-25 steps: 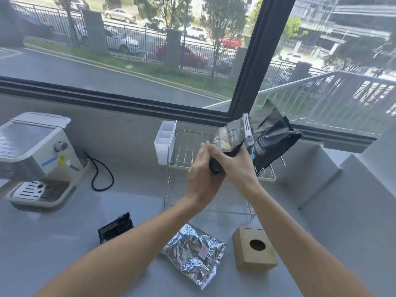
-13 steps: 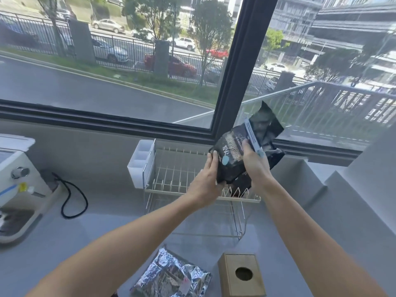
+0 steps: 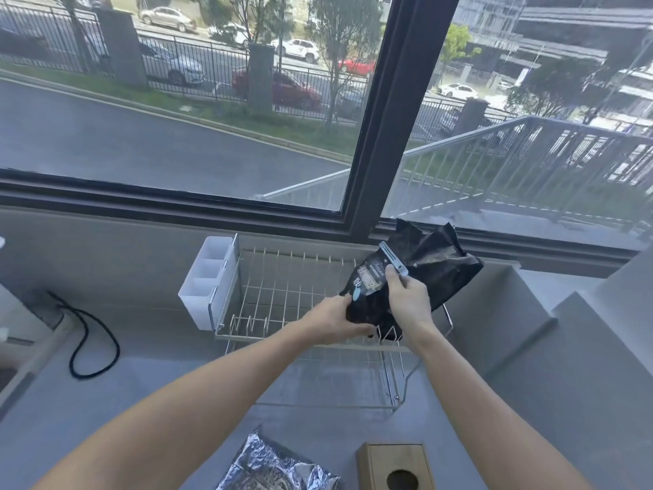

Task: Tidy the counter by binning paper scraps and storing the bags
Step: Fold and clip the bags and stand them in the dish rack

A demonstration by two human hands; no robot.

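A black printed bag (image 3: 371, 282) with a white clip across its fold rests at the right end of the wire rack (image 3: 279, 298). My left hand (image 3: 335, 318) grips its lower left edge. My right hand (image 3: 408, 298) holds it near the clip. Behind it, a second black bag (image 3: 438, 263) leans on the rack against the window ledge. A crumpled silver foil bag (image 3: 272, 468) lies on the grey counter (image 3: 176, 394) at the bottom edge, partly cut off.
A white divided holder (image 3: 206, 281) hangs on the rack's left end. A wooden box with a round hole (image 3: 395, 466) sits at the bottom, right of the foil bag. A black cable (image 3: 92, 344) loops at the left. The counter steps up at the right.
Both hands carried the clipped black bag forward and down onto the rack's right end. The view shifted right, so the coffee machine left the frame.
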